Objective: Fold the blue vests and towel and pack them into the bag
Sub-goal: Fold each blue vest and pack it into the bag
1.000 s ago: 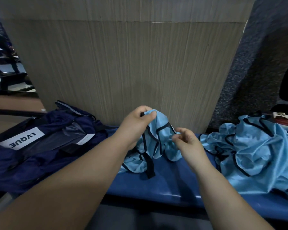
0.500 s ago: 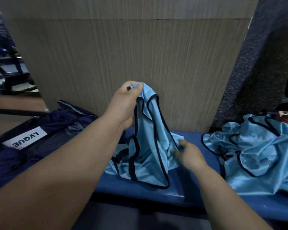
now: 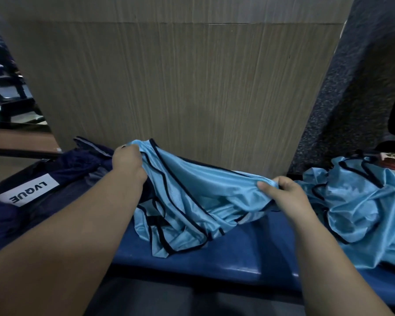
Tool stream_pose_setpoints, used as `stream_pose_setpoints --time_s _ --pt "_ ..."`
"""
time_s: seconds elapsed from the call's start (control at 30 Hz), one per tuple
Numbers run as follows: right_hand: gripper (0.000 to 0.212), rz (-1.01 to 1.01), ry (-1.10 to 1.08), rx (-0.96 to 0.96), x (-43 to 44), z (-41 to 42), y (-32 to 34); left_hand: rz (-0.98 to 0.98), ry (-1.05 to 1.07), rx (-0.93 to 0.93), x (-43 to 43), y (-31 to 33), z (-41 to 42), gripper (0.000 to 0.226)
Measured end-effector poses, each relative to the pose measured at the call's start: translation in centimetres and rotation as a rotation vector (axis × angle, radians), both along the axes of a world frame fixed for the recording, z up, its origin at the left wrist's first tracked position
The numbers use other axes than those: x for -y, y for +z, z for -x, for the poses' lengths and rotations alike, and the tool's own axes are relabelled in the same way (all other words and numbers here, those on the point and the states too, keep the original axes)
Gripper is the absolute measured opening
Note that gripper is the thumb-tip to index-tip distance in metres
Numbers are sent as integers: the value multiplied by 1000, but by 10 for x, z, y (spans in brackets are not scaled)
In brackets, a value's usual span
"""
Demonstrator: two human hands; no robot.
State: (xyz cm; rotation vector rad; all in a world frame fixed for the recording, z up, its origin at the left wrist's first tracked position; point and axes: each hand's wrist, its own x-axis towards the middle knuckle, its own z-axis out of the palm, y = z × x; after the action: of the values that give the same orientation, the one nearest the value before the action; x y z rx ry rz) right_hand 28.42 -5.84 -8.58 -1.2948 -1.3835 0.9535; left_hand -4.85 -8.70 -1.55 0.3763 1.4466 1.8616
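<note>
Light-blue vest [image 3: 198, 190] with dark trim is stretched between both hands above the blue bench [image 3: 249, 254]. Left hand [image 3: 128, 163] grips one end, fingers curled over the fabric. Right hand [image 3: 283, 192] pinches the other end between thumb and fingers. Lower folds of the vest rest on the bench. Navy bag [image 3: 43, 179] lies open at left, white label up. Pile [image 3: 363, 208] of more blue vests sits at right on the bench, apart from the held one.

Dim, soft light; wide-angle edge distortion.
</note>
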Motion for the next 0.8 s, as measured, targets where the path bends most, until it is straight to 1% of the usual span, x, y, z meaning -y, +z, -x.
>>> stream_pose_setpoints --time_s 0.07,0.1,0.17,0.2,0.27,0.3,0.33,0.37,0.43,0.47,0.5,0.57,0.6,0.63,0.7,0.73,0.8 --pt "35 -18 -35 127 -1 -5 -1 11 -1 -64 1 -8 -1 20" --pt "34 -29 -62 210 -2 -6 -2 27 -23 -126 2 -12 -3 20" --pt "32 -33 -101 365 -2 -5 -4 109 -143 -258 5 -21 -11 21" --pt "32 -15 -105 431 -3 -4 -5 178 -213 -327 5 -27 -16 32" --pt "34 53 -87 536 -6 1 -10 374 -263 -546 8 -36 -26 69" --pt "35 83 -65 583 -6 3 -12 467 -274 -687 10 -38 -33 82" --pt "35 105 -41 624 -7 5 -12 526 -287 -831 14 -41 -44 87" --pt "35 128 -15 650 -5 8 -11 555 -298 -966 17 -44 -55 89" --pt "36 148 47 653 -1 12 -8 461 -353 -1132 23 -51 -78 84" --pt "39 167 82 617 1 14 -7 382 -419 -1152 24 -55 -87 76" --pt "41 207 122 540 5 16 -5 309 -525 -1127 26 -59 -96 65" --pt "39 298 224 268 11 23 -2 241 -755 -958 29 -63 -113 45" --pt "34 314 280 132 14 27 -2 228 -820 -885 30 -66 -120 40" --pt "26 313 335 29 16 30 -3 216 -836 -852 32 -67 -126 36" --pt "16 265 423 -63 18 36 -4 217 -797 -813 30 -70 -133 34" --pt "16 231 455 -60 19 38 -5 225 -768 -773 28 -73 -134 35" --pt "25 180 501 -30 19 38 -7 248 -713 -686 25 -75 -134 39"
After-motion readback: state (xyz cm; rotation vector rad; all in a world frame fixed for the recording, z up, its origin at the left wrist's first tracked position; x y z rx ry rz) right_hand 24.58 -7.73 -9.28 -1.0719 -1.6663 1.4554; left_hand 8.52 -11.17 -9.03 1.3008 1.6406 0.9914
